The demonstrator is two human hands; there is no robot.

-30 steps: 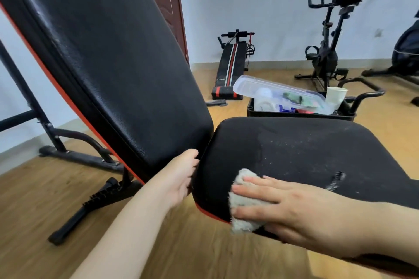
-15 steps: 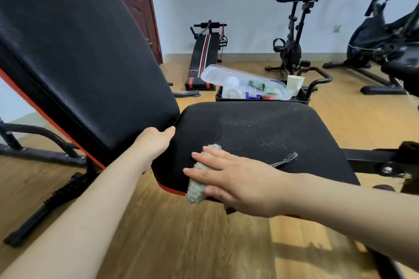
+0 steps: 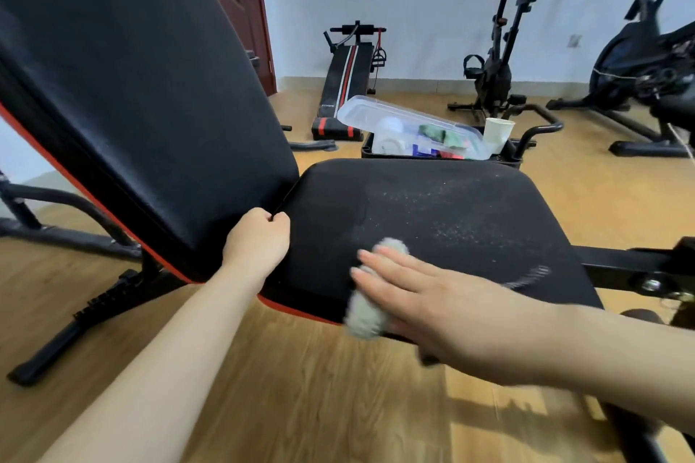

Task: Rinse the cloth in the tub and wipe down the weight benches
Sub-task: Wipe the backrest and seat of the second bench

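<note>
Right hand [image 3: 432,297], fingers straight, presses the soft grey cloth [image 3: 361,316] flat against the weight bench seat [image 3: 451,207]. Left hand [image 3: 259,241] curls beside the backrest [image 3: 131,86], grip unclear. The limp, light cloth likely bunches and is best held under a flat palm.

Soft, even light is filling the room, an arm's shadow is falling on the wooden floor [image 3: 301,387] at lower right, motion blur is smearing the right hand [image 3: 432,297] and cloth [image 3: 363,316], and the wide lens is bending the backrest [image 3: 131,86] and the bike [image 3: 639,60] at the edges.
</note>
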